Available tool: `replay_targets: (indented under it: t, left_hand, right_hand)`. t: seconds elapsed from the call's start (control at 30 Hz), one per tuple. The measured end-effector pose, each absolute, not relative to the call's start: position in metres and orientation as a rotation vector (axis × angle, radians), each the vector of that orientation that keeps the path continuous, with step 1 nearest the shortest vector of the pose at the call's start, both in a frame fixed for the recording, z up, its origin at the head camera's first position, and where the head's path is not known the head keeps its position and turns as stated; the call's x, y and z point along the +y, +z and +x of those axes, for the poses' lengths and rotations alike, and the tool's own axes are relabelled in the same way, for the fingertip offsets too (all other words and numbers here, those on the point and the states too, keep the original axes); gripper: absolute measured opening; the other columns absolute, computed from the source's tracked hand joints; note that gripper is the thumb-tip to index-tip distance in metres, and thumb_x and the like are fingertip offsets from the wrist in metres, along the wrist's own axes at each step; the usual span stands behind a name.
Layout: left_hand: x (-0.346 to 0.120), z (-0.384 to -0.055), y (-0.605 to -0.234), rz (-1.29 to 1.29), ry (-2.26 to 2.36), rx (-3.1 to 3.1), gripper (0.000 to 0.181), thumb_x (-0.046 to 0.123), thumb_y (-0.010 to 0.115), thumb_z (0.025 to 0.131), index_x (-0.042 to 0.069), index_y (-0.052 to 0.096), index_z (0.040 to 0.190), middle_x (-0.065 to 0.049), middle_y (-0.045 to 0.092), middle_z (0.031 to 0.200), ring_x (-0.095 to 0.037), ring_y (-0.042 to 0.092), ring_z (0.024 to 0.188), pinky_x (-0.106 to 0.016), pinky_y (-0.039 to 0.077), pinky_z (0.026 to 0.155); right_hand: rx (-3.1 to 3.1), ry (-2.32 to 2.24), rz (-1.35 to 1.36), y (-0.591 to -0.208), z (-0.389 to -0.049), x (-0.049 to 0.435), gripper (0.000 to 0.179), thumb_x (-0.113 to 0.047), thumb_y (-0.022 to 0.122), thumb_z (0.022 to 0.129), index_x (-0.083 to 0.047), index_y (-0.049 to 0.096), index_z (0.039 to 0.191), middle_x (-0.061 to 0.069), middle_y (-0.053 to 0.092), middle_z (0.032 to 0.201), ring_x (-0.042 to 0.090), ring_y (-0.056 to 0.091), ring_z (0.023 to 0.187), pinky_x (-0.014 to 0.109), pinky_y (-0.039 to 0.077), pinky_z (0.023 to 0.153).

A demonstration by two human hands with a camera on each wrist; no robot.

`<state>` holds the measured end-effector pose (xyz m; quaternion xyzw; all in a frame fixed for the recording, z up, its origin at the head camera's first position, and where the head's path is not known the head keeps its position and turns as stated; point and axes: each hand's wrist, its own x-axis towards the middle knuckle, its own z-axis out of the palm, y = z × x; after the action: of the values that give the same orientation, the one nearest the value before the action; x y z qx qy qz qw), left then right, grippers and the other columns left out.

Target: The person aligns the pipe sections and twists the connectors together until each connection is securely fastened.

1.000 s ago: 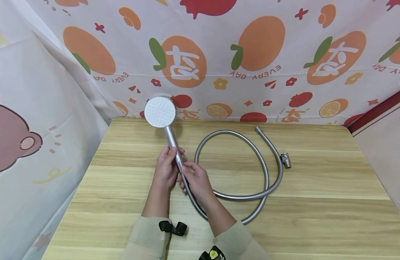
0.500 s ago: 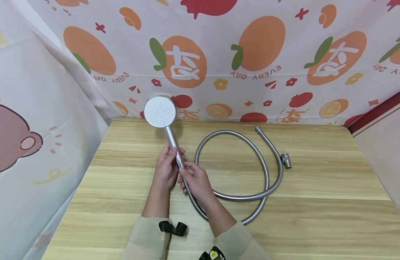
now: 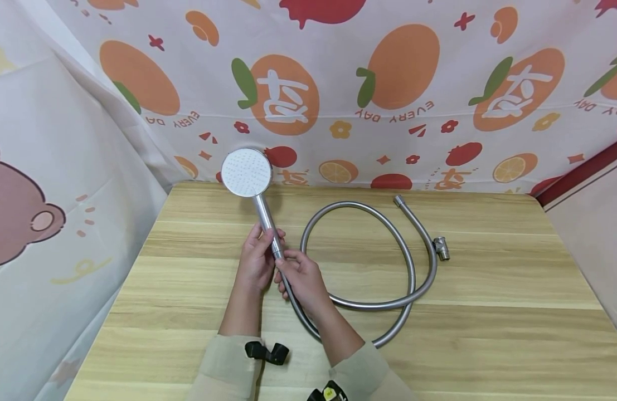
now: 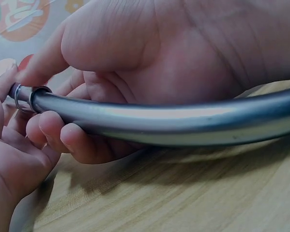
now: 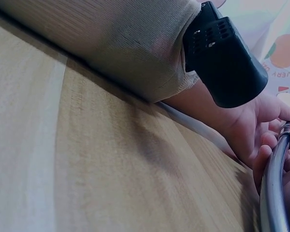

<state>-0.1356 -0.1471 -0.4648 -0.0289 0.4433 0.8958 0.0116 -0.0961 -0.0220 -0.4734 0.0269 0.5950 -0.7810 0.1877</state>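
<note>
A handheld shower head (image 3: 246,172) with a round white spray face points up and to the left over the table's back edge. My left hand (image 3: 253,264) grips its chrome handle (image 3: 263,211), thumb on top. Just below, my right hand (image 3: 305,284) holds the metal shower hose (image 3: 357,305) where it meets the handle, thumb and fingers curled round it. In the left wrist view a metal collar (image 4: 26,98) shows at that joint between the two hands. The right wrist view shows the hose (image 5: 275,193) running out from under the fingers.
The hose loops across the wooden table (image 3: 489,334), its free end (image 3: 399,199) lying at the back. A small metal fitting (image 3: 441,248) lies right of the loop. A fruit-print cloth (image 3: 338,72) hangs behind the table, another cloth (image 3: 77,167) at the left.
My right thumb has shifted slightly down from the handle's end, and the joint shows more. The left hand and the shower head stay almost in place.
</note>
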Motion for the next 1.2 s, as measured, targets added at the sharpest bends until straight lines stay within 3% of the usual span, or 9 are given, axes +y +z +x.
replay_targets:
  t: [0.17,0.47,0.87,1.2]
  left_hand:
    - [-0.1460,-0.1353,-0.4644,-0.057,2.789,1.431,0.027,0.007,0.057,0.099,0.017,0.058,0.124,0.001,0.071,0.084,-0.008,0.061,0.069,-0.019,0.049,0.059]
    - [-0.1455,-0.1354,-0.4630,-0.104,2.769,1.444,0.027,0.010,0.054,0.101,0.017,0.058,0.127,0.001,0.072,0.083,-0.009,0.060,0.071,-0.018,0.048,0.061]
    - [-0.1469,-0.1349,-0.4605,0.020,2.771,1.355,0.019,0.016,0.057,0.100,0.019,0.060,0.118,-0.001,0.072,0.088,-0.011,0.060,0.076,-0.018,0.049,0.066]
    - [-0.1485,-0.1348,-0.4624,0.008,2.764,1.342,0.023,0.016,0.056,0.100,0.018,0.057,0.123,-0.002,0.073,0.091,-0.011,0.061,0.078,-0.018,0.050,0.067]
  right_hand:
    - [1.734,-2.182,0.064,-0.4748,-0.0963,-0.0233,0.038,-0.025,0.075,0.088,-0.011,0.056,0.118,0.006,0.063,0.070,0.014,0.055,0.052,0.022,0.047,0.043]
    - [1.737,-2.182,0.032,-0.4731,-0.0952,-0.0239,0.026,-0.026,0.066,0.095,-0.007,0.058,0.111,0.007,0.061,0.068,0.014,0.054,0.051,0.023,0.046,0.042]
    - [1.656,-2.163,0.073,-0.4676,-0.0942,-0.0203,0.029,-0.032,0.058,0.099,-0.009,0.064,0.117,0.004,0.059,0.068,0.011,0.053,0.052,0.021,0.046,0.043]
    - [1.631,-2.191,0.081,-0.4665,-0.0937,-0.0200,0.033,-0.035,0.060,0.098,-0.007,0.064,0.114,0.007,0.060,0.068,0.012,0.054,0.050,0.022,0.047,0.042]
